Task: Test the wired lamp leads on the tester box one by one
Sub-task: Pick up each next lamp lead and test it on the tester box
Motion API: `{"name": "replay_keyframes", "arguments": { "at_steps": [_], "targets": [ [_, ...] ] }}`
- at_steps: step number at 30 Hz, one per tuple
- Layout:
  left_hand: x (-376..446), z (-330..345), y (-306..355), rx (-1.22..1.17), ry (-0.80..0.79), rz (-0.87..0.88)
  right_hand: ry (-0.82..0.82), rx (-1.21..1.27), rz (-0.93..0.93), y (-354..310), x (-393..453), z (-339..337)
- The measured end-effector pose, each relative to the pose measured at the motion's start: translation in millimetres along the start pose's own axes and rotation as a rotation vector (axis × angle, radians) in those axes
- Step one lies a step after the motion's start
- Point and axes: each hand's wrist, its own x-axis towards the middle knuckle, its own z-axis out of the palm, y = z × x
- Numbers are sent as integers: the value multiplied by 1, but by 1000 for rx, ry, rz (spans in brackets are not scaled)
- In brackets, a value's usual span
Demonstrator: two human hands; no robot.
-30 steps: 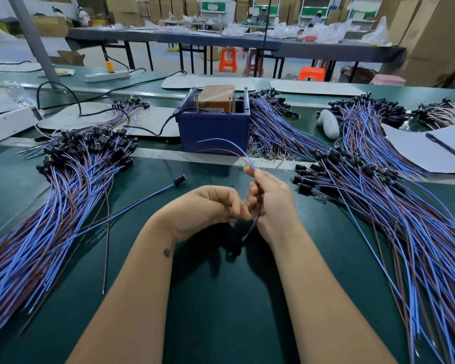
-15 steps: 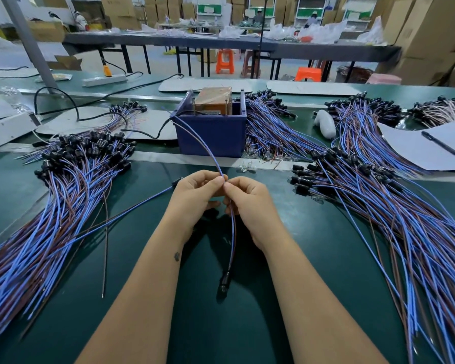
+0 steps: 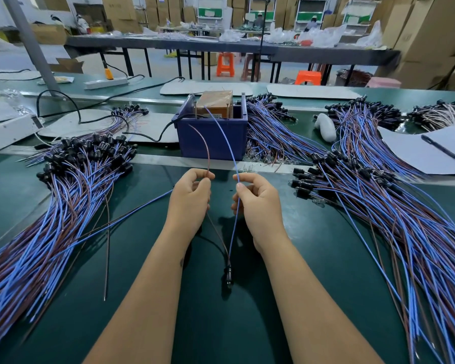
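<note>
A black pen [image 3: 440,147] lies on a white sheet of paper [image 3: 415,151] at the right. Far left, a white power strip [image 3: 106,83] holds an orange plug [image 3: 108,73]. Orange stools [image 3: 225,64] stand behind the green tabletop [image 3: 247,324].

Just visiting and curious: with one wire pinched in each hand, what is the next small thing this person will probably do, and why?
Probably touch both tips to the upright pins in the tester box. The left hand pinches the brown wire, the right hand the blue wire, spread apart and already pointing at the box.
</note>
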Motion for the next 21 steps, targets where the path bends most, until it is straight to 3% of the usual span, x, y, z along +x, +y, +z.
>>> {"name": "replay_keyframes", "arguments": {
  "at_steps": [12, 21],
  "targets": [
    [-7, 1, 9, -68, -60, 154, 40, 46, 61, -5, 1, -2],
    [-6, -4, 14, -131, 165, 169, 1, 13, 95, -4, 0, -2]
  ]
}}
